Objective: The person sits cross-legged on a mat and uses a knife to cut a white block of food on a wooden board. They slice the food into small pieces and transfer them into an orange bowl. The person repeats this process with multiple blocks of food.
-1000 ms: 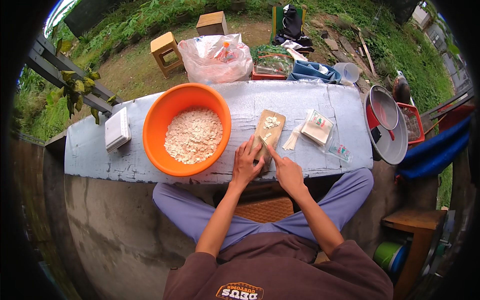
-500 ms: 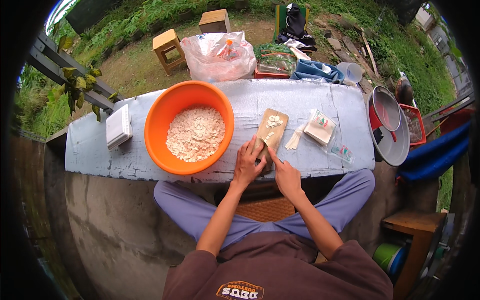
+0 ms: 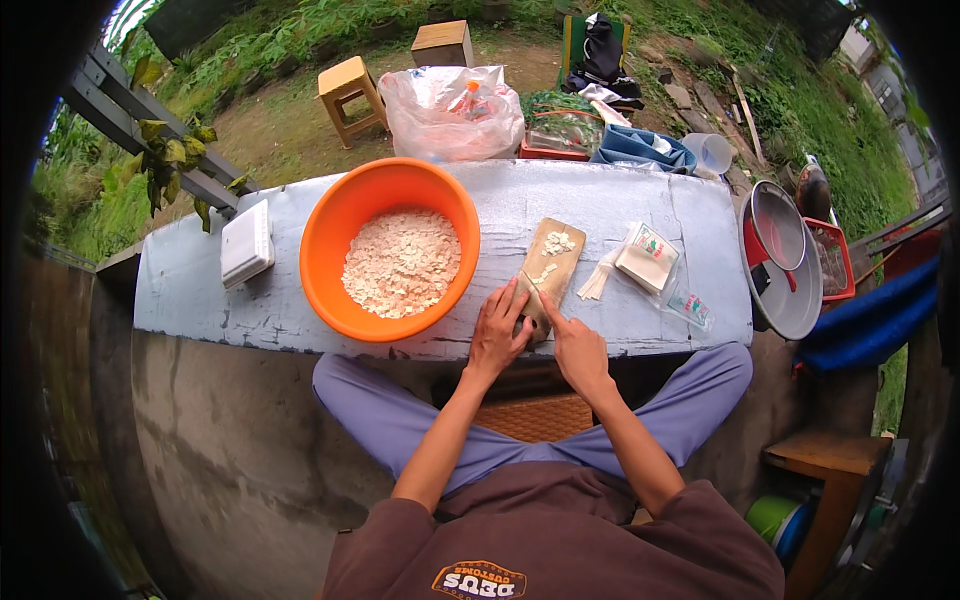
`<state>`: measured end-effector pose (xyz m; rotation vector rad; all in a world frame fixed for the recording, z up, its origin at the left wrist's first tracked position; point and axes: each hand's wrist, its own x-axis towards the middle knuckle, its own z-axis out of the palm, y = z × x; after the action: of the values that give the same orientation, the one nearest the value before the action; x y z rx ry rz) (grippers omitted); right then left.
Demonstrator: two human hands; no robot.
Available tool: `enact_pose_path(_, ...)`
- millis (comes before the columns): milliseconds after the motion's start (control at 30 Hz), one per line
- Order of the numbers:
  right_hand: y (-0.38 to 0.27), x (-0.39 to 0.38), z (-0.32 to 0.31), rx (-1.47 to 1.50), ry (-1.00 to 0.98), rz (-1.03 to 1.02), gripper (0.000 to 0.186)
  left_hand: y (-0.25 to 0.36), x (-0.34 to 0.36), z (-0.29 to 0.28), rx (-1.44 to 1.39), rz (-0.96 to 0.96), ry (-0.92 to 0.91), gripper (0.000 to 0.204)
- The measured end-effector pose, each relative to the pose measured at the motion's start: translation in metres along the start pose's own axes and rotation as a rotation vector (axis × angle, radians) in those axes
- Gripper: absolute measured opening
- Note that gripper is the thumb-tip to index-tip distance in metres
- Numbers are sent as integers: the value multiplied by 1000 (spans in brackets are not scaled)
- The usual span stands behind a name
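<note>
My left hand [image 3: 498,330] bends its fingers over the left side of the lower half of a wooden board [image 3: 565,265]; what they press down is too small to make out. My right hand [image 3: 575,350] grips a small knife [image 3: 536,287], index finger extended along it, over the board beside my left fingertips. Small pale cut pieces [image 3: 558,243] lie on the board. Just right of it are pale strips [image 3: 595,280] and a clear package [image 3: 645,260] of pale sheets. An orange basin [image 3: 325,270] left of the board holds a heap of small pale flakes [image 3: 400,260].
A white closed box [image 3: 246,245] sits left on the silver-covered table [image 3: 200,310]. Nested basins and a strainer [image 3: 788,295] stand at the right end. Behind the table are a plastic bag [image 3: 440,120], stools [image 3: 345,80], a red crate and folded blue cloth [image 3: 640,145].
The whole scene has shifted slightly rightward in the picture. My hands stay together at the board, the knife still in my right hand, with only slight movement at the fingers.
</note>
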<state>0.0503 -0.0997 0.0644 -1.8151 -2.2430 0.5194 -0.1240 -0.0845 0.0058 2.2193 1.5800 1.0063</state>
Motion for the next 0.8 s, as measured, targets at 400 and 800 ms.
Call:
enact_pose_path(400,-1,-1,-4,-23,-20,-30,58,0,-6,-1,-12,-1,63,40)
enact_pose_path(800,-3,-5,-5,-40,-48,-51,58,-2,-15,-4,39,22,101,38)
